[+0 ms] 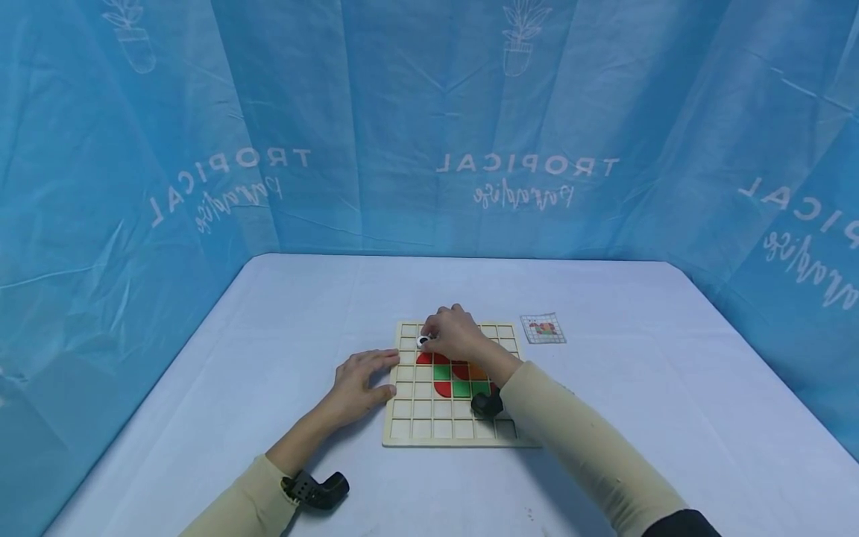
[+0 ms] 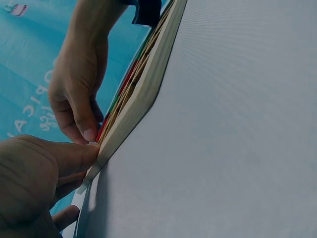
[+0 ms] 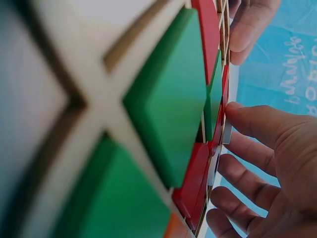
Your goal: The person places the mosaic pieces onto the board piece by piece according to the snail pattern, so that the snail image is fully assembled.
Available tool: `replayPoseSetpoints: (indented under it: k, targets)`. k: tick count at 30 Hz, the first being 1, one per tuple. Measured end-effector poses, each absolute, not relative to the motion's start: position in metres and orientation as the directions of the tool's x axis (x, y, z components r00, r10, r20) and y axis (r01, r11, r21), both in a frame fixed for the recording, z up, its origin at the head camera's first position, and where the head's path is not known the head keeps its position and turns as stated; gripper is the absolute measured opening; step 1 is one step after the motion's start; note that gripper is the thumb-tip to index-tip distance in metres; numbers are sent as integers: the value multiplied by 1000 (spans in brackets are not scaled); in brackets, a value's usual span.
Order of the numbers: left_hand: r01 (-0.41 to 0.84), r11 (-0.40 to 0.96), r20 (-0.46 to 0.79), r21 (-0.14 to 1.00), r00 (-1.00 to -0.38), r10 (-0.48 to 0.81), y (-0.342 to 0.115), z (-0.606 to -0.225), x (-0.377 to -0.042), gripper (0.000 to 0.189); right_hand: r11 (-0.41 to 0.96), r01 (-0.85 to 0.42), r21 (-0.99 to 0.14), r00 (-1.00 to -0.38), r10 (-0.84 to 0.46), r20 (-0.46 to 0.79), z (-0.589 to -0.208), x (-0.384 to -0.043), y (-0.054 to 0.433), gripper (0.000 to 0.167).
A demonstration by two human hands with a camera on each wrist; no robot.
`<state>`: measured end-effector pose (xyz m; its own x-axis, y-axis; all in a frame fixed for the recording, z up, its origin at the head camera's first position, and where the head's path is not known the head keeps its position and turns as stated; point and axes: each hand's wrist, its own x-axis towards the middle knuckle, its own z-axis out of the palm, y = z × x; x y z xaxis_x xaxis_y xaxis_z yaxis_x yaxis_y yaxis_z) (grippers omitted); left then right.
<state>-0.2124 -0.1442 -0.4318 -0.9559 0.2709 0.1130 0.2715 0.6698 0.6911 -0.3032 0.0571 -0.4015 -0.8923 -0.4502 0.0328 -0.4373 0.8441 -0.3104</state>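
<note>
A wooden grid board (image 1: 401,430) lies on the table, with red, green and orange pieces filling some of its squares. My right hand (image 1: 458,337) reaches over the upper part of the board. Its thumb and index finger pinch a round white eye piece with a black centre (image 1: 423,341), above a red piece (image 1: 426,359). From the right wrist, a green piece (image 3: 171,99) looms large, with the thumb (image 3: 255,121) beyond at the board's surface. My left hand (image 1: 361,384) rests at the board's left edge, fingers extended and touching it; the left wrist view shows its thumb (image 2: 74,157) against the rim.
A small picture card (image 1: 544,329) with a coloured design on a grid lies right of the board. Blue printed cloth (image 1: 416,89) stands around the back and sides of the white table (image 1: 322,298). Both wrists wear black camera mounts (image 1: 322,492).
</note>
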Motion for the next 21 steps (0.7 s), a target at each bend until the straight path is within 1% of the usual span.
replayPoseSetpoints:
  k: [5,10,12,16,21]
  targets:
    - [262,669,107,695,-958,265,-145,-432,-212,48,844,-449,-293,-888,-459,38,-402,-305,56,25]
    - [265,663,110,700,-957,268,-144,-432,-211,47,846,-441,-299,-892,-450,43,-403,-305,58,24]
    - [269,661,111,700,-956,271,-144,-432,-211,48,846,-429,-316,-898,-438,45,-403,-304,60,25]
    - [257,662,93,704,-958,272,-144,-431,-211,49,832,-387,-398,-913,-406,39,-396,-299,69,27]
    - [238,679,82,695,-964,254,-143,-430,-212,50,806,-356,-472,-925,-375,57,-389,-288,92,26]
